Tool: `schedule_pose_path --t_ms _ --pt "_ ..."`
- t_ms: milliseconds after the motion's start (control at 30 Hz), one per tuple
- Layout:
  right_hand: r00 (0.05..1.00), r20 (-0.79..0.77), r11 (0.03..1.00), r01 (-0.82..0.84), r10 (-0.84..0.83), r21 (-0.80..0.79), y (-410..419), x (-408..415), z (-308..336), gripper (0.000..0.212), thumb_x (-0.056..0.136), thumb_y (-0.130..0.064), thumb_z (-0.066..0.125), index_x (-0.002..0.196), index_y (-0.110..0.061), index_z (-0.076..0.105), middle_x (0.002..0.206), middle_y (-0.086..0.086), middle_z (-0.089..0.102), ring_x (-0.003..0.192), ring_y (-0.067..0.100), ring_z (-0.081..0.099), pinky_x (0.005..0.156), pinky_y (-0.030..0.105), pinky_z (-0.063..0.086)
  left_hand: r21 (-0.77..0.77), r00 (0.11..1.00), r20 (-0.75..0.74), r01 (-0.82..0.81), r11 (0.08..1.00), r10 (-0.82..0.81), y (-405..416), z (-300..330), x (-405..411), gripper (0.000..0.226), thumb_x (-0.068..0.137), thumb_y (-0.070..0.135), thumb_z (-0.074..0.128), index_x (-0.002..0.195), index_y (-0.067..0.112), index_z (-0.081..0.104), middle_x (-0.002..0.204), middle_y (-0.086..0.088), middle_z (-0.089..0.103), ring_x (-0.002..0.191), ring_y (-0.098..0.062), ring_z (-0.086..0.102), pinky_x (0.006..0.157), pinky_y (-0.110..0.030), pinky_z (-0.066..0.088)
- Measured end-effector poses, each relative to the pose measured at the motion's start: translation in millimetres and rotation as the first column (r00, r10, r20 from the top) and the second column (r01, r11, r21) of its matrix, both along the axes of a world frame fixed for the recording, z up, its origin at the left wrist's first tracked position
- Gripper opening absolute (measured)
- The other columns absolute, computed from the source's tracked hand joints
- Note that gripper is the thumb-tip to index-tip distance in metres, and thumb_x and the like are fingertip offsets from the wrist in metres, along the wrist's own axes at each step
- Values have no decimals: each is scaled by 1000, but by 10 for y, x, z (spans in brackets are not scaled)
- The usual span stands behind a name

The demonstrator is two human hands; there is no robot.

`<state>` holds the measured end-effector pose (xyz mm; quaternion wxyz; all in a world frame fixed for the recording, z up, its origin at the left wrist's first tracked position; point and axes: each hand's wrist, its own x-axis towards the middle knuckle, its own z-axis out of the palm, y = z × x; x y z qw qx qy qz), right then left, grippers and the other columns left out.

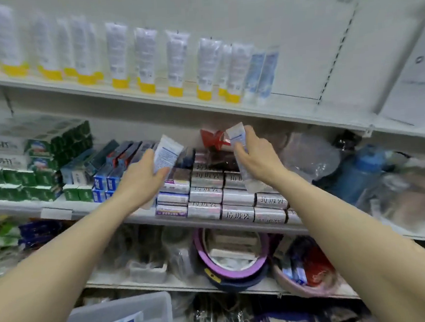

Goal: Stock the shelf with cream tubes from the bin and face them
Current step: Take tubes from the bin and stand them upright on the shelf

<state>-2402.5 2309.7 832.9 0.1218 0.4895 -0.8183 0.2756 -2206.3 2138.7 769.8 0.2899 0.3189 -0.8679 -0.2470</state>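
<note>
One white cream tube [166, 153] is being gripped by the left hand [142, 184], another [241, 156] by the right hand [258, 154], both below the top shelf [291, 115], where bare room is lying right of standing tubes [147, 59].

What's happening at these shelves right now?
A person is stocking cream tubes. The left hand grips one white tube and the right hand grips another tube, both raised in front of the middle shelf. The top shelf already holds a row of tubes standing cap-down. More lie in the clear bin below.
</note>
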Motion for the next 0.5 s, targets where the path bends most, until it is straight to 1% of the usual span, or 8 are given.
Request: schedule_pose_path --t_ms 67,167,233,300,367,400,433,500 --pt "998 -59 998 15 -18 -61 150 -220 288 27 98 -29 40 117 -10 39 76 10 60 69 35 57 61 40 45 -45 997 -73 36 998 -39 111 327 -246 33 93 34 52 120 16 44 116 -17 63 101 -37 59 82 -43 47" --pt "993 -102 990 38 -52 -135 385 -554 724 28 99 -29 40 116 -7 39 66 1 50 66 32 53 56 37 35 -141 986 -149 55 988 -76 307 792 -652 33 93 36 52 118 16 45 111 -17 65 99 -38 59 82 -45 48" --pt "993 -96 982 44 -62 -183 536 -792 997 26 98 -28 41 114 -8 40 69 5 53 67 32 54 59 39 38 -189 977 -182 77 979 -112 458 1059 -929 32 93 38 50 115 16 47 108 -14 65 97 -36 59 81 -44 47" --pt "993 -79 970 69 -90 -235 661 -1047 1222 20 95 -28 43 104 -10 42 77 10 58 72 33 54 64 39 40 -227 963 -220 102 968 -153 609 1288 -1202 29 94 40 50 110 16 47 96 -10 64 89 -33 58 75 -42 46" --pt "992 -61 956 85 -107 -281 751 -1300 1419 19 91 -27 46 98 -11 47 85 8 62 80 31 55 69 38 42 -277 953 -253 92 956 -165 756 1500 -1438 23 94 38 51 98 17 44 78 -1 56 79 -28 53 64 -37 37" --pt "994 -47 952 77 -95 -297 782 -1417 1505 18 88 -27 49 97 -12 52 87 5 63 83 29 56 72 38 44 -288 946 -282 78 954 -162 807 1594 -1540 21 94 37 52 96 18 44 76 2 54 78 -26 51 64 -36 34" --pt "997 -31 950 63 -76 -305 797 -1530 1578 18 85 -26 51 96 -13 56 89 3 64 86 27 58 75 38 47 -284 934 -319 66 956 -160 837 1679 -1636 21 93 37 54 97 18 48 81 2 58 81 -25 53 66 -36 36" --pt "999 -10 951 43 -48 -305 787 -1749 1673 18 81 -26 55 96 -19 62 91 0 67 88 23 61 79 40 51 -248 904 -401 51 967 -150 857 1807 -1807 25 89 39 58 104 19 57 95 2 66 89 -24 60 77 -39 47"
